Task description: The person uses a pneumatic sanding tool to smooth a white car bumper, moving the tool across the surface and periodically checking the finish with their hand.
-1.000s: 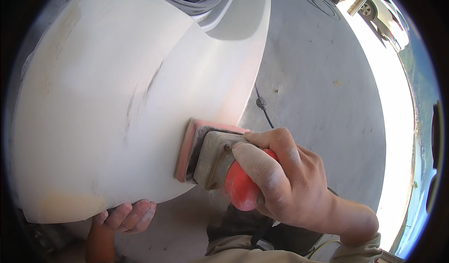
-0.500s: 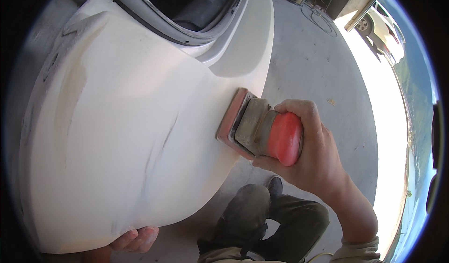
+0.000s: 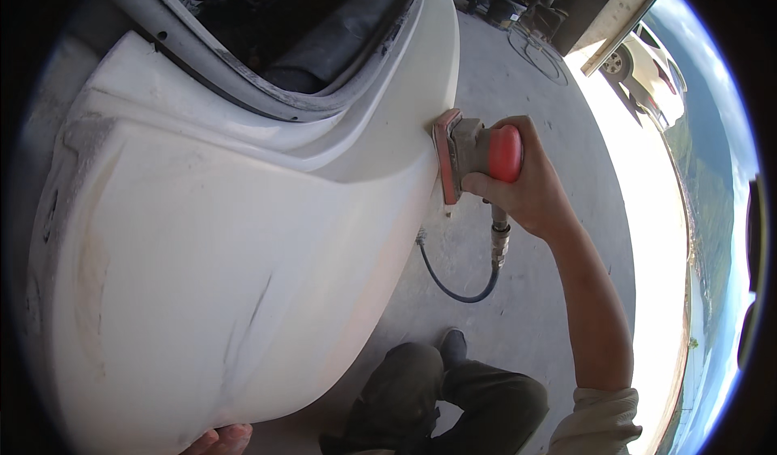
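Note:
A large white car bumper [image 3: 186, 253] fills the left and middle, with dark scratch-like marks and brownish patches on its face. My right hand [image 3: 526, 172] is wrapped round the red top of an air sander [image 3: 473, 151]. The sander is tilted on its side, its rectangular pad against or very close to the bumper's right-hand curve. A dark air hose [image 3: 457, 295] hangs in a loop from its metal coupling. At the bottom, the fingers of my left hand [image 3: 220, 440] curl at the bumper's lower edge; the rest of that hand is hidden.
Above the bumper is a dark opening with a grey rim [image 3: 299, 107]. Grey concrete floor [image 3: 558, 293] lies to the right, below my bent legs [image 3: 453, 402]. A bucket [image 3: 503, 10] and coiled hose [image 3: 538, 54] are at the back. Outside the doorway stands a white car [image 3: 647, 74].
My right hand has carried the sander up and away along the bumper's right side, and the hose has come into view. My left hand is still at the lower edge. The view has shifted.

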`<state>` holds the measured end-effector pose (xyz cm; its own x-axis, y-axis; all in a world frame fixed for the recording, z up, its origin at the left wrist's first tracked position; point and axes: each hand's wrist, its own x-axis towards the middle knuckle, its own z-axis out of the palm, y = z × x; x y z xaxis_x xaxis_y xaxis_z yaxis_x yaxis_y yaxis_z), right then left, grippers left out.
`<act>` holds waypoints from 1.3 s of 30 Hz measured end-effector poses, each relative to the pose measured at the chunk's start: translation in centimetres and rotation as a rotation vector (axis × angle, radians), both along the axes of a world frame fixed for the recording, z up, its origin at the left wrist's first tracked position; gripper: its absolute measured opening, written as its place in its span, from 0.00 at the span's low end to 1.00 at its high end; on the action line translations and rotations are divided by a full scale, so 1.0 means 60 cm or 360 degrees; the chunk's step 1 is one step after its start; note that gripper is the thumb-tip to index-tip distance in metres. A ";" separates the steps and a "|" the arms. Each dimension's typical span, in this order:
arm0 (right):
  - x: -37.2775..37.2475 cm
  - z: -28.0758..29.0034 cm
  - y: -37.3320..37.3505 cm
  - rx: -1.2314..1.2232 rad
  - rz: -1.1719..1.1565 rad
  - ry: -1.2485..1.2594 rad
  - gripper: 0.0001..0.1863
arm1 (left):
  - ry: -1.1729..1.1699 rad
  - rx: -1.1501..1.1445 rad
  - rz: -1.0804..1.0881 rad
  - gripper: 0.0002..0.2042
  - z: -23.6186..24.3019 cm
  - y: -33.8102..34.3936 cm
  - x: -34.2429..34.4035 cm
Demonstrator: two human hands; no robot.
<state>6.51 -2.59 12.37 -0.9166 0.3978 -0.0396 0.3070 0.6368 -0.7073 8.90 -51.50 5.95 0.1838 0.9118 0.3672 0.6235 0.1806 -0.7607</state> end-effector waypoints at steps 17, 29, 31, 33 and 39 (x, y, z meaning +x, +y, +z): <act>0.179 -0.031 -0.161 0.0399 0.0936 0.0615 0.46 | 0.0035 0.0069 -0.0063 0.13 0.005 -0.007 -0.001; 0.129 0.004 -0.136 0.0362 0.0507 0.0366 0.44 | 0.0060 0.0093 -0.0104 0.12 0.010 -0.009 -0.011; 0.132 0.002 -0.137 0.0206 0.0418 0.0216 0.44 | 0.0043 0.0092 -0.0117 0.12 0.011 -0.011 -0.013; 0.146 0.000 -0.153 0.0261 0.0423 0.0211 0.45 | 0.0032 0.0095 -0.0126 0.12 0.009 -0.011 -0.016; 0.116 0.033 -0.161 0.0294 0.0374 0.0126 0.44 | 0.0041 0.0112 -0.0127 0.12 0.011 -0.005 -0.016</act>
<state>13.49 -12.22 14.34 -0.9817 0.1681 0.0889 0.0844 0.8039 -0.5887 7.96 -51.79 6.62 0.2648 0.8661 0.4240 0.6186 0.1848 -0.7637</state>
